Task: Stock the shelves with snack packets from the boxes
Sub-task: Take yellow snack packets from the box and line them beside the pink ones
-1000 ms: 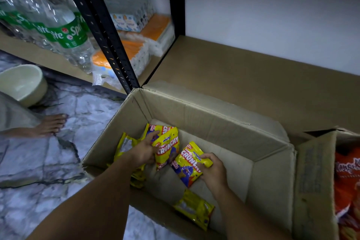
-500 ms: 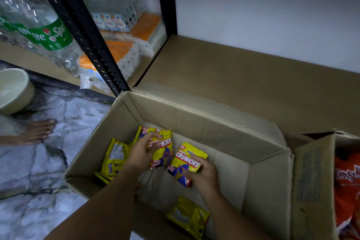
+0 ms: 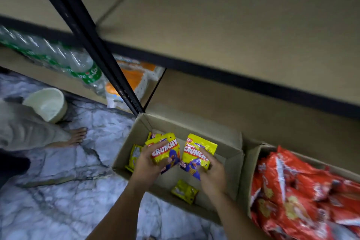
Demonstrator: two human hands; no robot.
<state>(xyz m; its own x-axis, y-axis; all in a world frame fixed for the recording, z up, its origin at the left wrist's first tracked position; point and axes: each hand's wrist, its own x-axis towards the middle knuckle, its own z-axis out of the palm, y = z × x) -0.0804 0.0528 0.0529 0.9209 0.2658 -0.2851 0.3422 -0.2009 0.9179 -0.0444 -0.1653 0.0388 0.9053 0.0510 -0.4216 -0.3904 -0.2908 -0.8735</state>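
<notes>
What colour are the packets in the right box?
Red-orange packets, in the head view.

Dim, flat indoor light, its source out of view; colours look muted and slightly grainy. Motion blur smears most of the view — the bottles [image 3: 58, 58] and red packets [image 3: 303, 197] worst. The yellow packets [image 3: 165, 152] stay sharp enough to read. Wide-angle distortion bends the black post [image 3: 87, 39] and shelf [image 3: 233, 15] edges. Shadow pools under the shelf — no glare.

yellow snack packets [image 3: 164, 153], red packets [image 3: 303, 191], marbled floor [image 3: 68, 191]
</notes>
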